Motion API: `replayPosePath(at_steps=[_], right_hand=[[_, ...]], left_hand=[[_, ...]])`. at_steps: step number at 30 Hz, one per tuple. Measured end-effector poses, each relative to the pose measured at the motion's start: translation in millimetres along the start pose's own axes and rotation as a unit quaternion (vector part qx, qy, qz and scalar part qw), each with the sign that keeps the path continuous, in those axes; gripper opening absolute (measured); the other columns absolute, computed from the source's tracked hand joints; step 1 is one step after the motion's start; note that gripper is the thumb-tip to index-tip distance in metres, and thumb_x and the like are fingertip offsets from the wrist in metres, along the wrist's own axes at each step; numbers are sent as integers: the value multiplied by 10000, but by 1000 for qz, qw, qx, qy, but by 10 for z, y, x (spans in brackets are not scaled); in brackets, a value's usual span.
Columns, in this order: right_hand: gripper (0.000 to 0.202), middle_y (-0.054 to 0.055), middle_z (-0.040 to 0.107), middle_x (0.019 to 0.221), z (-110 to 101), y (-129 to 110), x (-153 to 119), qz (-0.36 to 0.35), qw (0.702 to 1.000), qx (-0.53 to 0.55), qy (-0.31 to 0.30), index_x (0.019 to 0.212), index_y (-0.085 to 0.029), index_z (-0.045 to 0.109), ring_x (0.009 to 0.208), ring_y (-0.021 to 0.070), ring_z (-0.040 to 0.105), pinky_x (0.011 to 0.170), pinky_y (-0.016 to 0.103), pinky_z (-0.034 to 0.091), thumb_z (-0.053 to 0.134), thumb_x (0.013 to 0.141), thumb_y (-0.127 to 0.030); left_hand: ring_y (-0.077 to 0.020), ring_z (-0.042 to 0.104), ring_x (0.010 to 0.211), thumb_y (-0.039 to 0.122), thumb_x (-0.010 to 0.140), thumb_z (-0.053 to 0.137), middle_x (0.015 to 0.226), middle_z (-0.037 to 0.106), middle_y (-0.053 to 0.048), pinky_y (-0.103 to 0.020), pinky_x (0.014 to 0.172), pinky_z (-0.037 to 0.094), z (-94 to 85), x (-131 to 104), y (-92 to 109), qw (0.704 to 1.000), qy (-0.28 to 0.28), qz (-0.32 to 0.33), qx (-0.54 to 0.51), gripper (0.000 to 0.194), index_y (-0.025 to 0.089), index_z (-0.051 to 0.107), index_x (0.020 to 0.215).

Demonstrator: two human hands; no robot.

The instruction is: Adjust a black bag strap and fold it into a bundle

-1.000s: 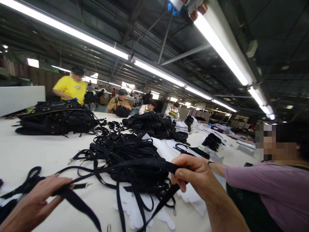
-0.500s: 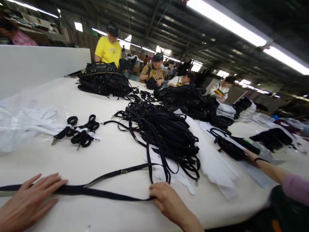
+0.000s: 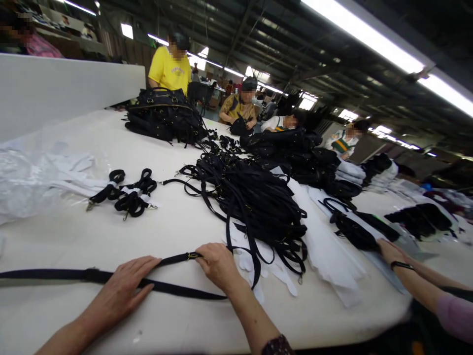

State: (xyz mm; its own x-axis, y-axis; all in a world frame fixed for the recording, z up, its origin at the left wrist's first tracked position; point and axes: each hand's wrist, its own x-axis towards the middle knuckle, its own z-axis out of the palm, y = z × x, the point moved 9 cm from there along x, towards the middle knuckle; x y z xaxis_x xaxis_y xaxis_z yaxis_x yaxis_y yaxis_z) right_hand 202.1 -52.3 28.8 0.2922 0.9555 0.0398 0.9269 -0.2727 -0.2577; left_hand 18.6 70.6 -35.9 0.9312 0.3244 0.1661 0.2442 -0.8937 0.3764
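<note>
A long black strap [image 3: 55, 274] lies flat across the near part of the white table [image 3: 173, 224]. My left hand [image 3: 120, 295] rests palm down on it, fingers spread. My right hand [image 3: 220, 266] presses on the strap near its small brass buckle [image 3: 191, 255], where the strap doubles back. A big heap of black straps [image 3: 254, 197] lies just beyond my right hand, partly on white sheets [image 3: 321, 246].
Two bundled straps [image 3: 127, 195] and clear plastic bags [image 3: 33, 175] lie at the left. Piles of black bags [image 3: 166, 116] sit farther back. A co-worker's hand [image 3: 389, 251] reaches in from the right. Several people work at the far end.
The strap, held up in both hands a second ago, now lies on the table. Both hands have slid along it toward the middle, the right one reaching the buckle.
</note>
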Motion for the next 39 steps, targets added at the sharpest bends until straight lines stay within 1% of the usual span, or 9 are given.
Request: replayPosePath(at_steps=[3, 6, 10, 14, 21, 26, 30, 34, 39], right_hand=[[141, 45, 703, 914, 226, -73, 158, 57, 996, -71, 5, 926, -214, 647, 873, 209, 639, 760, 320, 439, 593, 908, -343], [103, 36, 692, 912, 378, -109, 162, 80, 993, -91, 9, 881, -211, 626, 850, 205, 631, 721, 314, 419, 561, 919, -282], [113, -8, 680, 881, 380, -14, 45, 91, 990, -108, 17, 865, -241, 614, 829, 172, 613, 694, 291, 379, 527, 938, -234], [138, 6, 675, 863, 85, 355, -192, 117, 982, -144, 30, 851, -235, 624, 816, 171, 594, 699, 300, 344, 522, 938, -201], [188, 53, 686, 917, -831, 1300, -970, 251, 942, -220, 24, 879, -210, 659, 860, 191, 602, 704, 302, 324, 496, 954, -264], [121, 4, 719, 857, -953, 1624, -1535, 350, 927, -107, -77, 817, -246, 695, 795, 167, 636, 621, 260, 313, 586, 860, -275], [117, -9, 714, 740, -935, 1675, -1757, 350, 928, -50, -114, 770, -246, 714, 719, 157, 633, 582, 248, 318, 602, 801, -240], [174, 32, 745, 949, -888, 1572, -1701, 324, 943, -27, -77, 934, -237, 717, 855, 195, 671, 714, 278, 433, 578, 830, -236], [261, 29, 693, 1194, -503, 818, -1226, 162, 984, 77, 2, 1108, -273, 662, 1129, 211, 620, 995, 352, 443, 651, 848, -268]], left_hand=[[-233, 572, 1243, 369, 932, 528, 1333, 637, -43, -406, 1062, 471, 61, 20, -79, 999, 29, -16, -26, 442, 297, 505, 1367], [-239, 599, 1197, 370, 927, 536, 1273, 663, -49, -416, 1044, 498, 78, 1, -206, 997, 52, -22, -48, 400, 289, 553, 1318], [-236, 593, 1202, 413, 915, 557, 1268, 655, -34, -414, 1052, 503, 108, -12, -296, 997, 32, -14, -74, 375, 316, 587, 1275], [-222, 596, 1192, 423, 935, 523, 1234, 655, -31, -403, 1057, 500, 152, -23, -333, 995, 13, 5, -95, 288, 330, 653, 1174], [-253, 633, 1140, 499, 912, 528, 1203, 674, -27, -432, 1005, 545, 282, -75, -508, 994, 28, 2, -107, 295, 364, 694, 1116], [-260, 640, 1137, 524, 908, 518, 1200, 683, -26, -442, 1002, 551, 303, -89, -540, 994, 27, 11, -104, 320, 370, 696, 1125], [-262, 627, 1167, 523, 905, 522, 1231, 678, -29, -431, 1035, 526, 230, -82, -476, 995, 12, 7, -103, 342, 349, 692, 1145], [-260, 588, 1235, 523, 883, 558, 1322, 645, -9, -424, 1074, 489, 100, -61, -407, 996, -31, 10, -82, 418, 367, 611, 1268], [-270, 500, 1334, 526, 882, 563, 1454, 546, -12, -476, 1108, 425, -150, -118, -574, 998, -59, 2, -2, 576, 389, 431, 1425]])
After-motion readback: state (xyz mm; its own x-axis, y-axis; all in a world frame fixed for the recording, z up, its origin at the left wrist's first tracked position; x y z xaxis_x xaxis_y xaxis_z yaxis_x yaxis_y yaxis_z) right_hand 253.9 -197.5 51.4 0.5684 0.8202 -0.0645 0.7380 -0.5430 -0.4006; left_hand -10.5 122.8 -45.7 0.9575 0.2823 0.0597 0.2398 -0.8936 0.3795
